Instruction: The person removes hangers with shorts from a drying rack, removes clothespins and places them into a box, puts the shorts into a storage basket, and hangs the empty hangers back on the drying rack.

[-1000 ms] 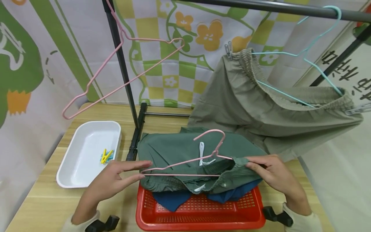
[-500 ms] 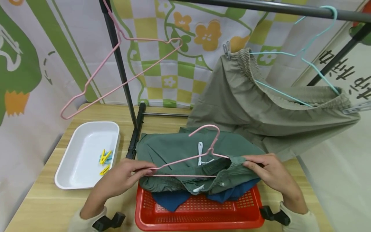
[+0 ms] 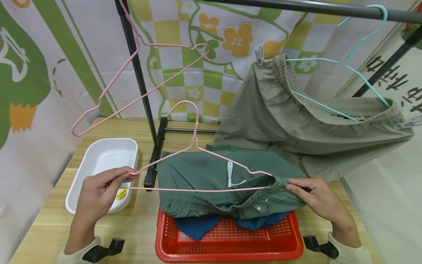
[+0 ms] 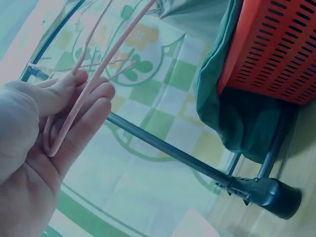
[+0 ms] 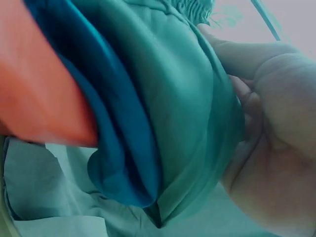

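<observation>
In the head view my left hand [image 3: 100, 190] pinches the left end of a pink clothes hanger [image 3: 194, 141]; the left wrist view shows its bent wire [image 4: 84, 101] between thumb and fingers. The hanger's right end sits inside the elastic waist of green shorts [image 3: 197, 168], hook pointing up. My right hand [image 3: 318, 198] pinches the right side of that waistband. The green shorts lie across a red basket [image 3: 227, 256], over dark blue cloth [image 3: 197, 225]. In the right wrist view green fabric [image 5: 187, 113] hangs from the fingers.
A white tray [image 3: 82, 165] with a yellow clothespin [image 3: 121, 193] stands at left. A second pink hanger [image 3: 112, 82] hangs from the black rack [image 3: 296, 8]. Khaki shorts [image 3: 290, 124], clipped to a turquoise hanger [image 3: 366, 79], hang at right.
My left hand closed on the hanger's left end and pulled it left; the hanger turned more upright and its hook rose. The right hand kept its hold on the waistband with little movement.
</observation>
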The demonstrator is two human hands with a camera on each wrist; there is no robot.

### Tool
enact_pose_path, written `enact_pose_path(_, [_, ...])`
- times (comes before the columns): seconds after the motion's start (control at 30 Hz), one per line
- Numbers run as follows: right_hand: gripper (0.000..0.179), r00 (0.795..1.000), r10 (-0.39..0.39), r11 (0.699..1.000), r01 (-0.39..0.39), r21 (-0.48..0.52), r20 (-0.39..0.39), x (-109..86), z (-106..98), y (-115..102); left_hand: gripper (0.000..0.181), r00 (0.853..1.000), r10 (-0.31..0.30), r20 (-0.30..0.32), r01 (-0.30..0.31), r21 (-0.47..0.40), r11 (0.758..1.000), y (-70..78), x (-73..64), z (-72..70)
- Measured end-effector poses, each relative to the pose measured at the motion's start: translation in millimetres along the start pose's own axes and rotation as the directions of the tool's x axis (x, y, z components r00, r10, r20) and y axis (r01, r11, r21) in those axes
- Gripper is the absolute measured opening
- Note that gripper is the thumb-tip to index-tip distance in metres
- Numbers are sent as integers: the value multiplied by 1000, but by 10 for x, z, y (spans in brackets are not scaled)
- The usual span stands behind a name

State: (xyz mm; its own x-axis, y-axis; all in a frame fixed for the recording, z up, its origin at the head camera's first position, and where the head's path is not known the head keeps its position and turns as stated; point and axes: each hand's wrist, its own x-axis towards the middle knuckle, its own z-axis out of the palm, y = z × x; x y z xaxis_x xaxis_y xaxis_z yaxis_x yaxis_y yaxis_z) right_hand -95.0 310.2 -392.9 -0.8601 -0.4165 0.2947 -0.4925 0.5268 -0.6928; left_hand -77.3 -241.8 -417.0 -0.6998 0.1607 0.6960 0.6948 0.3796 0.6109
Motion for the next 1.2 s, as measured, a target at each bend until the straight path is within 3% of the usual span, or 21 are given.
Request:
enact_pose_path(0.17, [25, 998, 8, 1000, -8, -2, -55, 0, -18, -6, 17, 994, 29, -108, -35, -61, 997, -35, 7, 51])
enact_pose_path(0.23, [25, 996, -6, 1000, 5, -12, -83, 6, -19, -4, 14, 990, 29, -137, -46, -123, 991, -41, 9, 61])
enact_pose_path(0.33, [27, 996, -22, 1000, 20, -20, -84, 10, -17, 3, 11, 983, 12, -183, -61, -265, 962, -60, 0, 49])
enact_pose_path(0.43, [29, 997, -21, 1000, 21, -3, -72, 3, -14, 7, 11, 977, -9, -213, -80, -408, 909, -88, -13, 34])
enact_pose_path(0.5, [31, 997, -18, 1000, 19, 13, -73, 1, -11, 7, 12, 977, -10, -214, -90, -451, 888, -103, -11, 44])
enact_pose_path(0.57, [33, 996, -35, 999, 37, 22, -76, 8, -13, 3, 12, 978, -1, -207, -97, -462, 881, -115, -5, 71])
enact_pose_path(0.7, [36, 989, -115, 988, 124, 91, -96, 42, -20, -23, 13, 987, 28, -161, -95, -428, 899, -115, 11, 162])
enact_pose_path(0.87, [36, 965, -255, 925, 262, 274, -61, 97, -5, -84, 17, 995, 42, -95, -74, -368, 927, -86, 28, 280])
enact_pose_path(1.07, [34, 945, -326, 883, 289, 370, 40, 127, 41, -191, 24, 996, 51, -73, -69, -272, 960, -53, 69, 388])
enact_pose_path(1.2, [34, 931, -365, 856, 324, 404, 28, 149, 84, -249, 26, 996, 53, -70, -66, -210, 975, -43, 102, 444])
